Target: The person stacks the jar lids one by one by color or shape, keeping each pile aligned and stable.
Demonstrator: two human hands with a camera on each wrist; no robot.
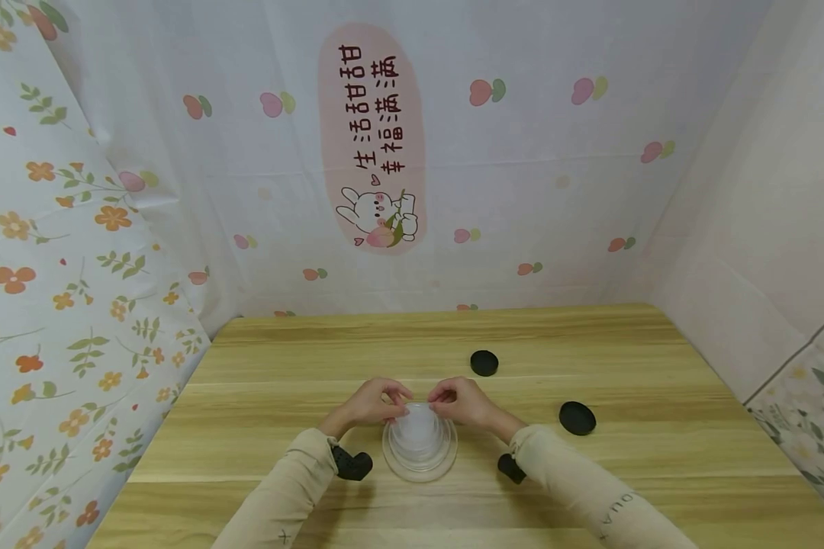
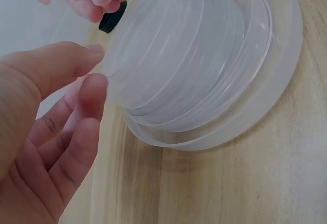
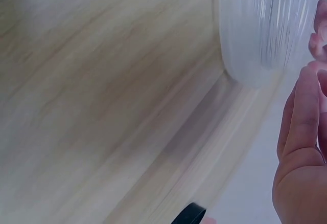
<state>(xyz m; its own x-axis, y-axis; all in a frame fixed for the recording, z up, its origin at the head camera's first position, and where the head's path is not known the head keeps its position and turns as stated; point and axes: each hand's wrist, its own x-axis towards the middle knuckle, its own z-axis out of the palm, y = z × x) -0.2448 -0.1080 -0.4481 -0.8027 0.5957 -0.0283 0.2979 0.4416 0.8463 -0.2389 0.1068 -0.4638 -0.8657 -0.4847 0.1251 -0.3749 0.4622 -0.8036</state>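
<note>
A stepped stack of round, clear plastic pieces [image 1: 420, 456] stands on the table in front of me, widest at the bottom and narrowing upward. My left hand [image 1: 371, 402] is at the left of its top, thumb and forefinger pinching the rim of the topmost clear piece [image 2: 138, 55]. From the right, my right hand [image 1: 464, 402] pinches the same top piece with thumb and fingertips. The left wrist view shows the tiers closely, their walls see-through and slightly cloudy. In the right wrist view the right hand [image 3: 304, 137] appears at the edge, its grip partly out of frame.
Two shallow round black lids lie on the wooden table [image 1: 281, 366]: one black lid [image 1: 484, 364] beyond my right hand, another black lid [image 1: 577, 418] farther right. A patterned cloth wall [image 1: 522, 191] rises behind the table's far edge. Floral cloth [image 1: 75, 305] hangs on the left.
</note>
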